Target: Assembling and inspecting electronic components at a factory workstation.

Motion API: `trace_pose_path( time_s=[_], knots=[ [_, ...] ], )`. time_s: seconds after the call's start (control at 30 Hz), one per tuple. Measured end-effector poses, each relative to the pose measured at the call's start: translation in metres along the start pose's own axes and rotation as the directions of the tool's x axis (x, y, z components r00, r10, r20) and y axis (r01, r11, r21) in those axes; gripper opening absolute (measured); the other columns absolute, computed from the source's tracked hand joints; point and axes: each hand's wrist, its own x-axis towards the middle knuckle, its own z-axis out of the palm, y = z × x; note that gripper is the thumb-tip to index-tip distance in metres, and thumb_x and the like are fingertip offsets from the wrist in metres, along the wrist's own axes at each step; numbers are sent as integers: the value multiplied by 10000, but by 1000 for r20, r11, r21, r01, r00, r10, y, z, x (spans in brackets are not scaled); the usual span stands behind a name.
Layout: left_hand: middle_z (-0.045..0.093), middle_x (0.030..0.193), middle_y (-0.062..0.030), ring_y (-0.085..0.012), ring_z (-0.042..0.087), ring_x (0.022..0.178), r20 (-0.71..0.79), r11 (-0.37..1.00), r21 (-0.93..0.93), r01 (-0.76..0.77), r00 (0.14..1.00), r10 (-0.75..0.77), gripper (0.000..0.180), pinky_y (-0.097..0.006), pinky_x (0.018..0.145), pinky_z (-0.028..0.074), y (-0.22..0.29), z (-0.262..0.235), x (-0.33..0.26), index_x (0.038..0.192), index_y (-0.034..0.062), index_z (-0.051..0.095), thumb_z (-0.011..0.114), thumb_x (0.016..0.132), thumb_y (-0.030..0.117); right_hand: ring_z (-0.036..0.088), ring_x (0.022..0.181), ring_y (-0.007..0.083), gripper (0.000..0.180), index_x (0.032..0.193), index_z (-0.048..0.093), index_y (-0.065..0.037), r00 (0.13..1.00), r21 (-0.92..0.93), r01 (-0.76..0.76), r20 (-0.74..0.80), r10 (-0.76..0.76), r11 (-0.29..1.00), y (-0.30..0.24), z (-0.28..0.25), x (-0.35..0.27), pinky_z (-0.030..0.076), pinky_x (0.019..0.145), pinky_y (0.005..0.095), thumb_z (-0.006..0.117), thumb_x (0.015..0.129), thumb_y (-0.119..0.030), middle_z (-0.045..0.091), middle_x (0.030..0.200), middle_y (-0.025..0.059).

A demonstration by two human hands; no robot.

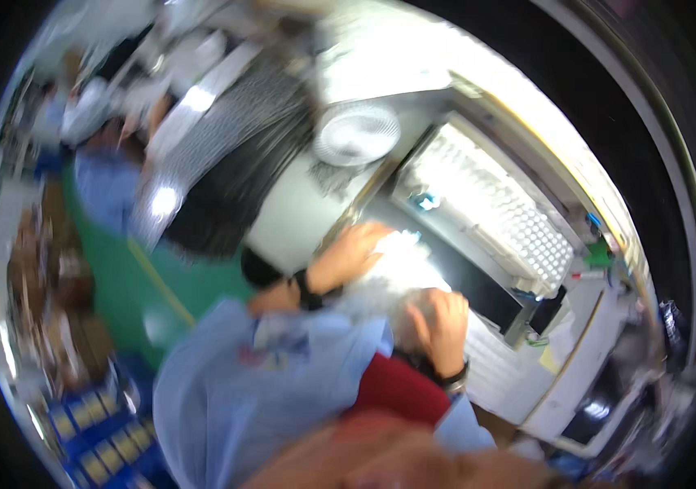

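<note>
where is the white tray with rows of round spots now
In the head view, the white tray lies right of centre, up and right of the left hand and right hand, past a dark flat strip.

White material [401,267] blurred, glare-washed (plastic, perhaps); outline unclear.

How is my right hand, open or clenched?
Right hand partly open: thumb apart from curled fingers. Blur hides whether it grips anything.

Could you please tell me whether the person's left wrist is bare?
No, a black wristband is worn just behind the left hand.
</note>
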Motion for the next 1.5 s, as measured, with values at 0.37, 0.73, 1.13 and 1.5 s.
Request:
trace_pose_path(
  time_s=[0.37,0.73,1.13,1.5],
  knots=[
    [626,962,-94,-234,602,849,48,937,-348,21,999,-4,239,-328,749,472,3,-17,-1,1057,40,570,580,827,103,555,818,319,415,1018,550,-3,997,-235,61,-32,-71,970,12,6,15,414,704,372,685,768,-305,595,875,155],
    [656,850,-79,-120,601,729,146,844,-485,227,973,-178,256,-268,674,478,-8,-12,-4,1054,25,612,567,821,120,514,930,345,409,1023,507,16,998,-54,65,-16,-66,996,16,21,16,409,820,388,700,757,-226,554,1010,180],
    [638,968,-76,-147,581,887,153,836,-547,31,986,64,184,-282,792,441,-12,-16,-5,959,35,656,612,781,59,490,1019,359,382,1041,518,-3,998,-51,40,-41,-42,998,14,23,-2,375,884,416,688,769,-210,523,1108,205],
    [449,1330,-106,-189,446,1186,303,469,-857,213,945,124,356,-333,1001,331,-35,-9,16,1116,0,602,455,941,272,546,890,319,318,934,550,-15,997,84,54,44,-58,995,17,11,2,405,800,374,717,739,-203,591,904,133]
  ],
)
